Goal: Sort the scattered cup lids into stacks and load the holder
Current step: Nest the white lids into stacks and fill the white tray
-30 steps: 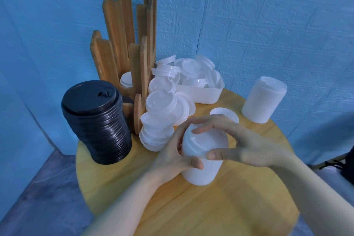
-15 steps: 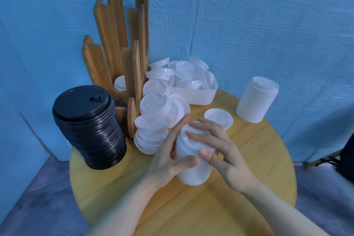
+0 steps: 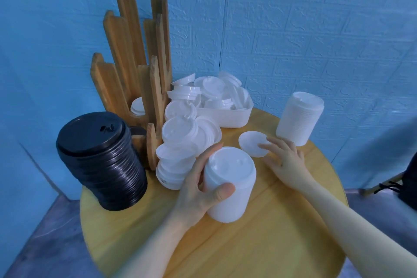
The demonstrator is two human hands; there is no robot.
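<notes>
White lid stack clamped in left grip; right grip apart, fingertips on loose lid.

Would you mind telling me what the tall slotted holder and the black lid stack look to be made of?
Holder: looks like unpainted wood, matte, with visible grain and cut plank edges. Black lid stack: probably thin moulded plastic, slightly glossy, judging by the soft highlights along its ribbed rims.

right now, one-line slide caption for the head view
Left hand grips a white lid stack; right hand touches a loose lid.
</notes>
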